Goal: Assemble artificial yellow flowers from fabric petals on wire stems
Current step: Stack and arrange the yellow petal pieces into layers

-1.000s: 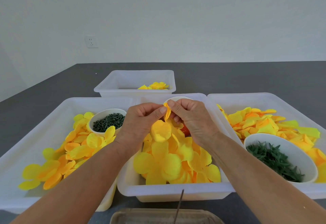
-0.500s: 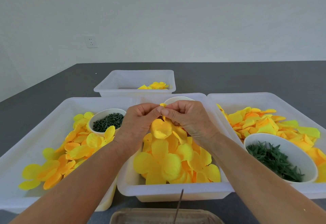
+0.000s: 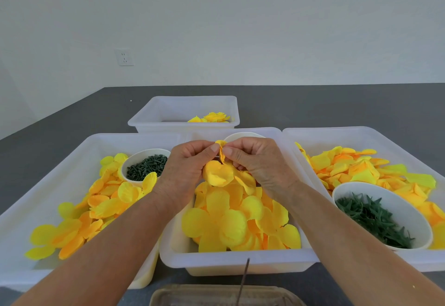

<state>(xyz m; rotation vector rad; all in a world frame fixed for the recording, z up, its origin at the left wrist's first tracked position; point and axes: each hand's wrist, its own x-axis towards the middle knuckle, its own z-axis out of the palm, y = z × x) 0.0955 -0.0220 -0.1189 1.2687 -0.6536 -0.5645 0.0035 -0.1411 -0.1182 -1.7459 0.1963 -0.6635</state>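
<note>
- The left hand (image 3: 186, 171) and the right hand (image 3: 258, 165) meet above the middle tray (image 3: 238, 261), thumbs and forefingers pinching a small folded yellow petal piece (image 3: 220, 150) between them.
- A larger cupped petal (image 3: 218, 173) hangs just below the fingertips, touching both hands.
- The middle tray, at the desk's (image 3: 337, 106) near edge, is heaped with loose yellow petals (image 3: 231, 221).
- The left tray (image 3: 48, 185) holds yellow-orange petals and a white bowl of dark green small parts (image 3: 147, 167).
- The right tray (image 3: 361, 134) holds more petals and a white bowl of green leaf pieces (image 3: 373, 219).
- A smaller tray (image 3: 185, 106) farther back contains a few yellow flowers (image 3: 214, 117).
- A thin wire (image 3: 243, 281) stands at the near edge over a tan dish (image 3: 216, 296).
</note>
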